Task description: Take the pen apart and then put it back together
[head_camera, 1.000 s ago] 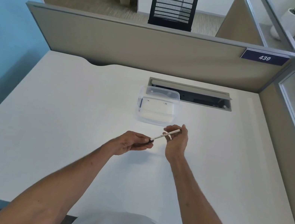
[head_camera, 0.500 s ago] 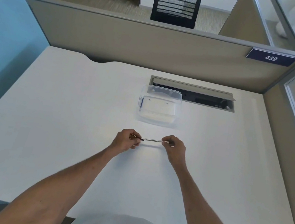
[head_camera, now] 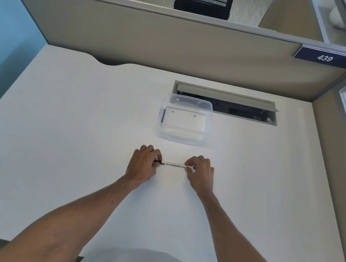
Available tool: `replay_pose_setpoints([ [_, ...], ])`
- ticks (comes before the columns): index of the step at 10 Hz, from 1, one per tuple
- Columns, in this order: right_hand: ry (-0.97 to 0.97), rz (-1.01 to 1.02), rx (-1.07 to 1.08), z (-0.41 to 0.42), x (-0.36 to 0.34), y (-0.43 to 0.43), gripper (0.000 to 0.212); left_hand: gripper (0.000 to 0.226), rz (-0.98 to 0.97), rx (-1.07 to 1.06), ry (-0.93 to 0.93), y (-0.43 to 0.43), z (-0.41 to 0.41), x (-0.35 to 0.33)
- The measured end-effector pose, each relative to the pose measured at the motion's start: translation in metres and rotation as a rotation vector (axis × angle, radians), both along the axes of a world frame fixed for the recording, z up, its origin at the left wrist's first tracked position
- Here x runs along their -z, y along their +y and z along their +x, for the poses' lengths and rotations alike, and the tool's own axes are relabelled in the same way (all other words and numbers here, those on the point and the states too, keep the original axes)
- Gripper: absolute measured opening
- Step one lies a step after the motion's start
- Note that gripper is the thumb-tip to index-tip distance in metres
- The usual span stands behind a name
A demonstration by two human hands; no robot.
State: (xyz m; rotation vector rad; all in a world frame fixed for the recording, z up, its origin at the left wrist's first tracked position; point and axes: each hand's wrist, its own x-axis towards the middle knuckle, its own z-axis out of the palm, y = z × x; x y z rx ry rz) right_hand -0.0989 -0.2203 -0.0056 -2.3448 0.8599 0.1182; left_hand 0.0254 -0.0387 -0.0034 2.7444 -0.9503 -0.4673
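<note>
A thin pen (head_camera: 174, 165) with a clear barrel and dark ends lies level, left to right, just over the white desk (head_camera: 58, 157). My left hand (head_camera: 143, 164) pinches its dark left end between thumb and fingers. My right hand (head_camera: 200, 173) pinches its right end, where a short dark tip sticks out past the fingers. Both hands are knuckles-up and hide the ends of the pen. The pen looks whole.
A clear plastic container (head_camera: 184, 121) stands just beyond the hands, with a blue pen part (head_camera: 163, 115) against its left wall. Behind it is an open cable tray slot (head_camera: 225, 103). Beige partitions (head_camera: 159, 43) enclose the desk at the back and right.
The pen has gone from tilted up to the right to level. Both hands have spread apart to its two ends and lowered toward the desk.
</note>
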Motion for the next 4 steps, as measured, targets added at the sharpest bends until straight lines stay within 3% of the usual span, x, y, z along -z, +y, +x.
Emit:
replay_pose_setpoints([
  [4,-0.066,-0.103,-0.068,-0.0039,-0.0103,0.0056,0.03,0.03,-0.031,-0.004,-0.044,0.0045,0.0032,-0.0101],
])
